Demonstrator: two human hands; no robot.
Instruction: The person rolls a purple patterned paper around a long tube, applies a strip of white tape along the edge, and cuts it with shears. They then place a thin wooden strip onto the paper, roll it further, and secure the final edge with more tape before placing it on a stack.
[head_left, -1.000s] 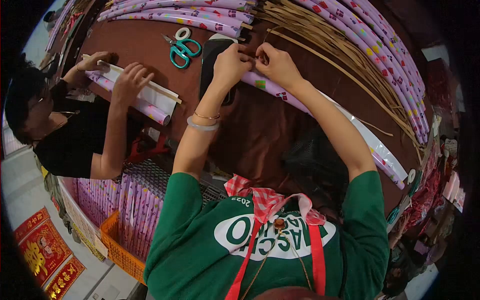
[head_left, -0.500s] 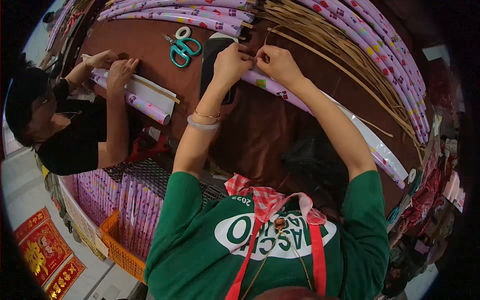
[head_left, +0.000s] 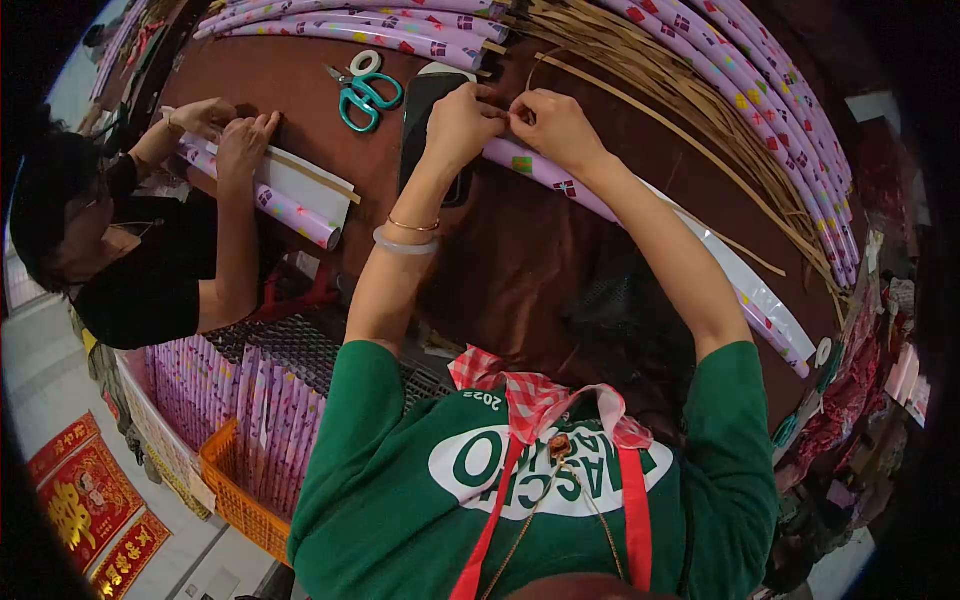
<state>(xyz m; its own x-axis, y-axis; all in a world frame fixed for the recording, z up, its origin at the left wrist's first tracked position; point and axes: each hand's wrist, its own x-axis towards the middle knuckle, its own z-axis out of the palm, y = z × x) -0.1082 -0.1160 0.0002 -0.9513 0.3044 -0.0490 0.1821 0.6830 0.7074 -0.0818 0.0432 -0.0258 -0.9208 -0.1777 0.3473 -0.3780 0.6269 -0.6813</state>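
My left hand [head_left: 464, 122] is closed in a pinch, its wrist wearing a gold bracelet and a pale bangle. Facing it, my right hand [head_left: 556, 126] also has its fingertips pressed together; what either one pinches is too small to make out. Both are at the left end of a lilac patterned wrapping-paper roll [head_left: 540, 172], which slants down to the right under my right forearm. A white strip of the paper's underside [head_left: 735, 262] shows along it. Beneath my left wrist lies a dark phone-like flat object [head_left: 424, 110], partly covered.
Teal-handled scissors [head_left: 364, 100] and a white tape roll [head_left: 365, 63] lie left of my hands. Thin brown strips [head_left: 690, 130] and finished rolls [head_left: 745, 95] line the far side. A co-worker's hands [head_left: 235, 140] work on another roll [head_left: 295, 215]. An orange basket [head_left: 240, 500] stands below.
My hands stay nearly in place, with the right fingers shifting very slightly. The co-worker's head and arm move a little.
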